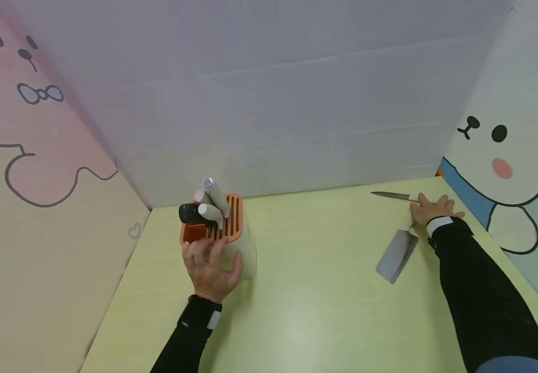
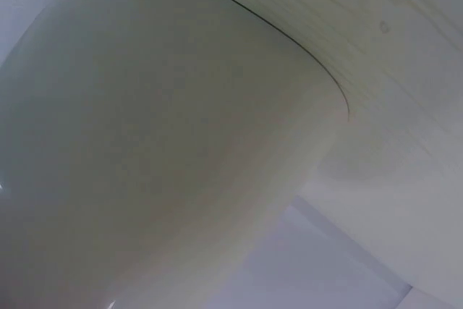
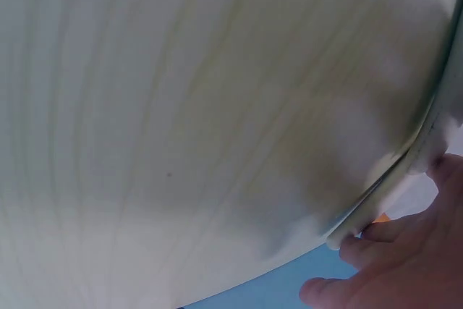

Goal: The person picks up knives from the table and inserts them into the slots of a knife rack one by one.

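At left, the left hand (image 1: pixel 210 269) is resting open, slightly bent fingers against the knife block (image 1: pixel 246 254). At right, a cleaver (image 1: pixel 396 257) is lying; farther, the right hand (image 1: pixel 433 211) is touching the small knife (image 1: pixel 391 195) by its handle, fingers spreading.

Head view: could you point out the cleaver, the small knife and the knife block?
Cleaver (image 1: pixel 397 255), head view, on its wide blade.
Small knife (image 1: pixel 392 195), head view, on its slim blade.
Knife block (image 1: pixel 246 255), head view, on its pale side wall.
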